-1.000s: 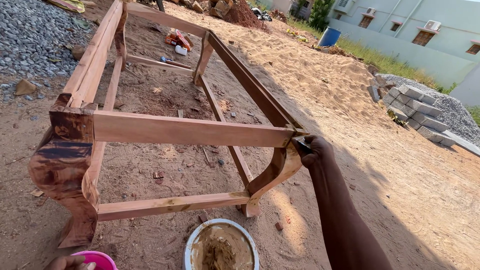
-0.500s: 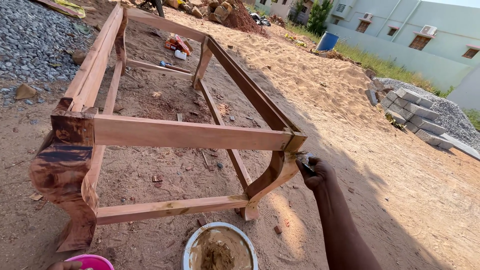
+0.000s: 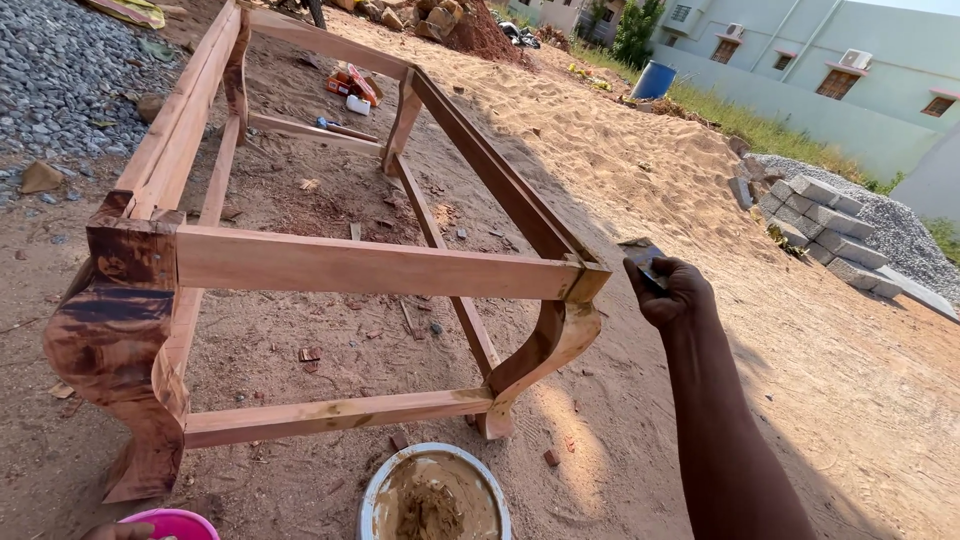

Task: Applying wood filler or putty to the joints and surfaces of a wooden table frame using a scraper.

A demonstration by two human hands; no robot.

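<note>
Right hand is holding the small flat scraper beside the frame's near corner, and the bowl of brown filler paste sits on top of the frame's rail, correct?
Not quite. The bowl of brown filler paste sits on the sandy ground below the wooden frame, not on its rail. The rest holds: the right hand holds the small flat scraper beside the frame's near corner. The head view shows it.

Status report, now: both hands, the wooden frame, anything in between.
Right hand holds small flat blade, just off the wooden frame corner. Left hand barely visible on pink bowl. Nothing between.
</note>
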